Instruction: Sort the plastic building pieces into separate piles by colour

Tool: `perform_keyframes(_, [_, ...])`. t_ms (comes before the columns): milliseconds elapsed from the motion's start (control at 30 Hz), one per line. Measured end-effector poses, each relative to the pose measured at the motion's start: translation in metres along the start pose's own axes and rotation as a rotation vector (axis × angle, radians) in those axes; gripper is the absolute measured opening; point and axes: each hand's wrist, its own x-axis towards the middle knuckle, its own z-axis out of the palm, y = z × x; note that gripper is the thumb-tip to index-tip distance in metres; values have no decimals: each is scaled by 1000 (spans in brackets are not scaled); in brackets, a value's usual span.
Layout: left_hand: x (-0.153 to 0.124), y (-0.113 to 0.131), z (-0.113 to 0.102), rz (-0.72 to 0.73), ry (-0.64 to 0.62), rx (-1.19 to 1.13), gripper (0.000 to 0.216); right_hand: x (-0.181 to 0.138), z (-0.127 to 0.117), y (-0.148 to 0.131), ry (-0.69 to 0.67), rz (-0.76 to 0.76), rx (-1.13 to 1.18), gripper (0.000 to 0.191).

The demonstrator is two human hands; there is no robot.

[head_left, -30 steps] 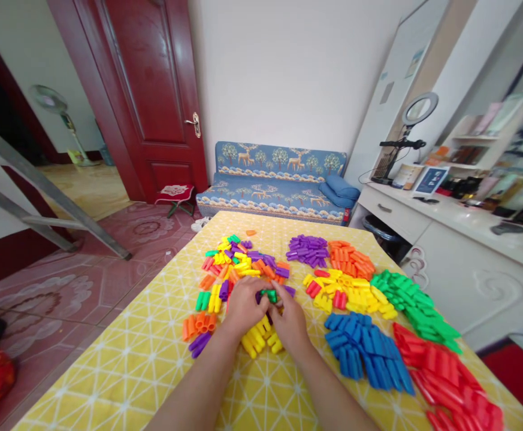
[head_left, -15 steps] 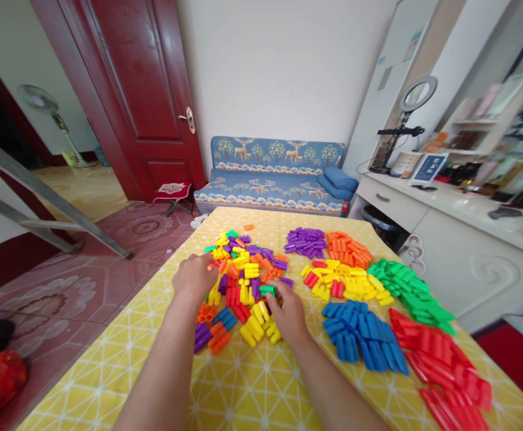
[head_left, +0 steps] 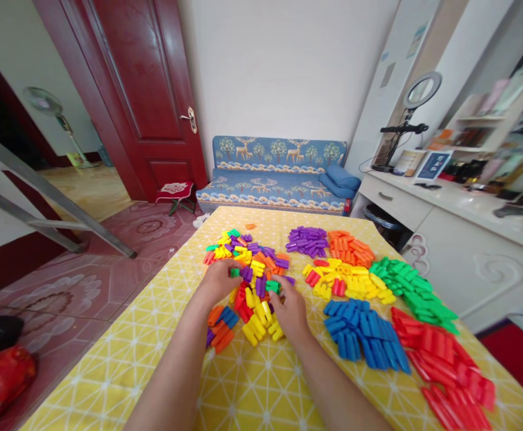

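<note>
My left hand (head_left: 218,282) is over the left part of a mixed pile of coloured plastic blocks (head_left: 257,317), fingers pinched on a small green block (head_left: 235,272). Across the pile, my right hand (head_left: 292,308) grips another green block (head_left: 272,286) between thumb and fingers. Yellow, red, purple, orange and blue tube-shaped blocks lie jumbled beneath and between both hands. My left hand covers some of the blocks under it.
Sorted heaps lie on the right: purple (head_left: 307,240), orange (head_left: 350,248), yellow with a few red (head_left: 348,278), green (head_left: 414,290), blue (head_left: 365,335) and red (head_left: 445,359). A yellow patterned cloth (head_left: 243,389) covers the table. Beyond stands a blue sofa (head_left: 270,179).
My left hand has moved right from the pile's left edge and now has a green block at its fingertips. The right hand stays nearly in place, its green block turned slightly.
</note>
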Motion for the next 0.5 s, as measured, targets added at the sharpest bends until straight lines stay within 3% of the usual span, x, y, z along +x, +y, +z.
perform_keyframes(100, [-3,21,7,115,62,-121,37,-1,-1,-3,-27,-39,-24,39])
perform_keyframes(200, [-10,34,17,296,-102,-177,39,-2,-1,-3,-32,-84,-2,40])
perform_keyframes(267, [-10,36,22,330,-112,-213,32,-2,0,-3,-19,-102,26,40])
perform_keyframes(400, [13,24,21,207,140,-261,33,-2,0,-4,-2,-144,77,35])
perform_keyframes(500, [49,5,15,108,265,-97,36,-3,0,-5,11,-135,81,33])
